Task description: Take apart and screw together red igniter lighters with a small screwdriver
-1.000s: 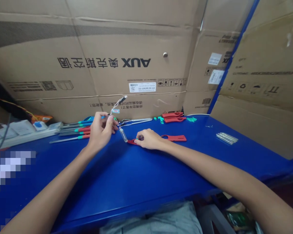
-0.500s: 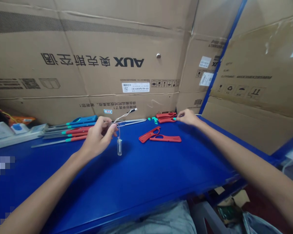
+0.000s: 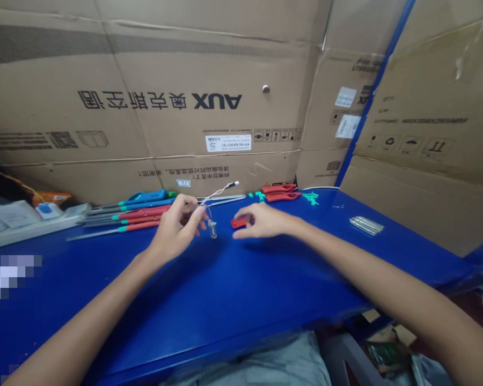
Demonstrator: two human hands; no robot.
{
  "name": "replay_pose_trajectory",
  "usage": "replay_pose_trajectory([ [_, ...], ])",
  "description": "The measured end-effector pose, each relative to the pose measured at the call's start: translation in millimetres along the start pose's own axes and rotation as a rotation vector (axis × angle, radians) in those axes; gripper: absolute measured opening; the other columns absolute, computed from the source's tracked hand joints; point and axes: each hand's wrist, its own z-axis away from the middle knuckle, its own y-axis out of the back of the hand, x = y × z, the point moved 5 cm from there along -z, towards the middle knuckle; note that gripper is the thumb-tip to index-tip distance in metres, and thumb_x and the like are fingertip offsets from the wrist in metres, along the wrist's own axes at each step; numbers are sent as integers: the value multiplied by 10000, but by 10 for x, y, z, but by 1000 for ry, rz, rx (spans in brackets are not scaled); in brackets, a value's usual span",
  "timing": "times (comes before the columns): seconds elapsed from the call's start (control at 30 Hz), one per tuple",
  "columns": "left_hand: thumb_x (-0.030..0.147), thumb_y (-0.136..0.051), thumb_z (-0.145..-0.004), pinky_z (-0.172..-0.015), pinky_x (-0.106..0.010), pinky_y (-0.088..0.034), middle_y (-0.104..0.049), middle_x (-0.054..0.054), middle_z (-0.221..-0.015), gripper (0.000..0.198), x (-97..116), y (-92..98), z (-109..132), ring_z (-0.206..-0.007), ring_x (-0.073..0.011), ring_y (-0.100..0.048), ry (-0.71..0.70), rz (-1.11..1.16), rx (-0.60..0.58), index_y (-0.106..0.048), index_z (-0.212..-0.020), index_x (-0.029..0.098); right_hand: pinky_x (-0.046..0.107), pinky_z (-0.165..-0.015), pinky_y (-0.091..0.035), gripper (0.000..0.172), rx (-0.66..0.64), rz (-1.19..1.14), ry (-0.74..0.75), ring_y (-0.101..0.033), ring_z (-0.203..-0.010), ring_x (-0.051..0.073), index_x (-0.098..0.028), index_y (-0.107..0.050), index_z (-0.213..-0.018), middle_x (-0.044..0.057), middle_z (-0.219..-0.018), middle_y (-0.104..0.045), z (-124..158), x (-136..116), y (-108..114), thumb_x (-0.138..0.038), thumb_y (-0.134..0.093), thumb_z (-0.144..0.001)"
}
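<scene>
Shifting leftward, your right hand is reaching a red plastic piece, grip unclear, while your left hand is pinching a white wire, a clear vial dangling just below the grip.

Red plastic piece mostly hidden from view

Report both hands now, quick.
Left hand: closed, pinching a white wire with a clear vial hanging from it.
Right hand: open, over a red plastic piece.
</scene>
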Motion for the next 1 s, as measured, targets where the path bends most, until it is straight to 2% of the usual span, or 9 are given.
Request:
replay_pose_trajectory([
  [0.07,417,-540,-871,-437,-243,-488,-604,-30,-770,293,5,-24,1,-602,-150,-604,40,109,10,-366,-913,185,240,-610,-384,560,-13,-41,49,-550,-667,136,-171,-664,-1105,45,-813,-647,-75,-209,-244,-532,-707,-679],
  [0.17,421,-594,-823,-406,-241,-477,-616,-40,-799,348,5,-41,-10,-637,-173,-617,104,255,27,-341,-888,190,228,-628,-363,228,41,-132,165,-539,-675,112,-171,-707,-864,24,-771,-643,-129,-283,-469,-369,-621,-789],
  [0.27,394,-650,-756,-389,-232,-453,-640,-44,-787,416,-24,-61,-23,-627,-188,-621,192,360,-3,-301,-875,202,218,-638,-361,133,145,-207,180,-537,-678,98,-144,-656,-715,5,-744,-638,-102,-177,-485,-261,-600,-744],
  [0.37,323,-699,-689,-364,-166,-357,-654,-37,-781,477,-52,-90,-18,-519,-128,-556,280,404,-79,-286,-899,208,216,-586,-357,129,145,-283,96,-521,-618,95,-131,-607,-694,-4,-693,-622,-33,-70,-415,-259,-607,-679],
  [0.47,301,-737,-664,-368,-138,-314,-641,-22,-758,557,-52,-96,0,-495,-93,-513,310,313,-137,-336,-1038,203,213,-548,-344,137,88,-270,73,-497,-598,96,-135,-603,-700,-11,-660,-602,31,-55,-331,-250,-625,-629],
  [0.6,331,-737,-698,-416,-166,-376,-602,4,-745,709,-21,-141,30,-515,-89,-503,245,159,-304,-345,-1280,225,211,-574,-350,170,86,-208,163,-484,-617,89,-152,-645,-795,-22,-685,-587,78,-85,-226,-218,-612,-642],
  [0.67,356,-707,-739,-473,-181,-410,-599,0,-760,585,-21,-156,39,-551,-88,-513,188,49,-362,-443,-1242,215,209,-589,-360,183,104,-214,197,-488,-622,86,-155,-656,-830,-21,-690,-582,91,-86,-189,-209,-595,-667],
  [0.77,419,-611,-817,-542,-204,-435,-609,-20,-764,307,-48,-168,47,-586,-94,-520,122,-124,-399,-619,-985,163,203,-594,-370,186,149,-219,223,-489,-617,83,-146,-652,-853,-18,-682,-578,111,-81,-142,-197,-571,-693],
  [1.0,433,-505,-884,-612,-211,-433,-656,-28,-835,315,-14,-227,100,-702,-130,-570,20,-304,-484,-677,-931,174,216,-619,-366,140,192,-98,283,-486,-661,98,-141,-625,-829,8,-763,-594,155,-123,-84,-190,-567,-711],
])
